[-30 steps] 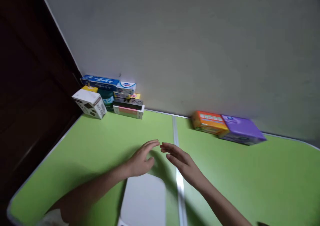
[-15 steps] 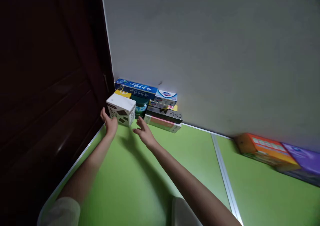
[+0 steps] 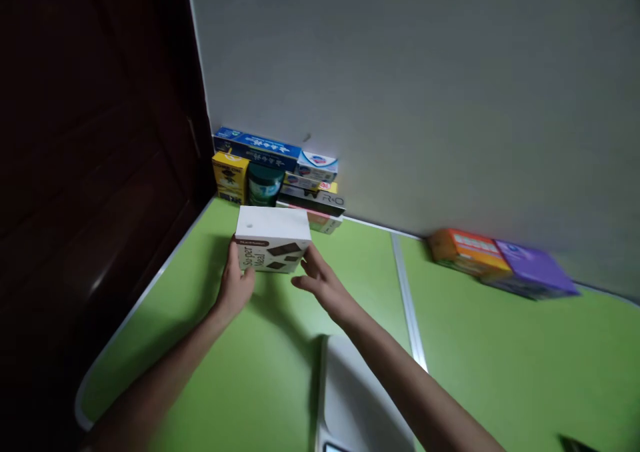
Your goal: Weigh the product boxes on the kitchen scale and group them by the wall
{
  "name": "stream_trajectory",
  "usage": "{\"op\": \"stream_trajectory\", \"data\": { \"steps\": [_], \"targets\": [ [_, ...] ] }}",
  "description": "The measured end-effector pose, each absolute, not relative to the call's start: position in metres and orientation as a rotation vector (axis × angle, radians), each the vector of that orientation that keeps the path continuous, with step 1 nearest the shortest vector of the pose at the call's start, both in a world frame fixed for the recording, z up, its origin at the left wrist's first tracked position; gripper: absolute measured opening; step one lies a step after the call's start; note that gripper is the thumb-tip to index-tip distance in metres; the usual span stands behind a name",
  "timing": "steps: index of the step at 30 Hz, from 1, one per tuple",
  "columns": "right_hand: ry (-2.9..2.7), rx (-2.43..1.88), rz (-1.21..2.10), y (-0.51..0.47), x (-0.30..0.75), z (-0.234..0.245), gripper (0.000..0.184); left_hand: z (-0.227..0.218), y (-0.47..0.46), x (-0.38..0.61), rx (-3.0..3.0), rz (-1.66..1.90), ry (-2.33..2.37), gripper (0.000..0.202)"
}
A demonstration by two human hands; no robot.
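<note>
A white carton [image 3: 273, 225] with "Super Meal" and dark bars printed on its front is between my hands, in front of the grouped packages. My left hand [image 3: 236, 285] grips its left side, thumb across the front. My right hand [image 3: 323, 282] is at its right side, fingers against the edge and thumb apart from the front. Behind stand a yellow box [image 3: 231, 177] and a dark green jar [image 3: 265, 184]. Nearer my right forearm lies a flat white device [image 3: 350, 392] with a small display, like a scale, partly hidden by that arm.
Blue long boxes [image 3: 257, 147], a white-and-blue soap box [image 3: 318, 165] and a black box [image 3: 313, 201] stand against the wall. Farther right sit an orange pack [image 3: 467, 252] and a purple pack [image 3: 535, 272]. A dark door-like panel [image 3: 100, 205] borders the green table [image 3: 200, 372].
The white carton has come away from the packages, toward me and to the right, uncovering the yellow box. My right hand has reached its side. The view has shifted, showing more of the white device.
</note>
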State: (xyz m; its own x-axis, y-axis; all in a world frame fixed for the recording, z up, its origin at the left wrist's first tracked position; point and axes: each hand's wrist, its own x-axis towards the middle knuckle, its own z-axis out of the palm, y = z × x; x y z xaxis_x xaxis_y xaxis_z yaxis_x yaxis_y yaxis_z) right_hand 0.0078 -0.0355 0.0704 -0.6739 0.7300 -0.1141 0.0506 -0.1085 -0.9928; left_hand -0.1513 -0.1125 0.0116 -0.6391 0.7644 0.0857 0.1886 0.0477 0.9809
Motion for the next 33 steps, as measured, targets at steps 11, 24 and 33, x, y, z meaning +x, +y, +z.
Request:
{"op": "stream_trajectory", "data": {
  "steps": [11,24,33],
  "targets": [
    [-1.597,-1.356,1.538,-0.19,0.241,0.087,0.076,0.083,-0.242,0.009,1.357,1.131,1.45,0.087],
    [-1.563,-1.312,1.425,-0.205,0.276,0.078,0.072,0.063,-0.259,-0.004,1.369,1.157,1.786,0.089],
    [-1.466,-1.356,1.205,-0.194,0.312,0.077,0.065,0.061,-0.258,-0.072,1.197,1.306,1.899,0.084]
  ]
}}
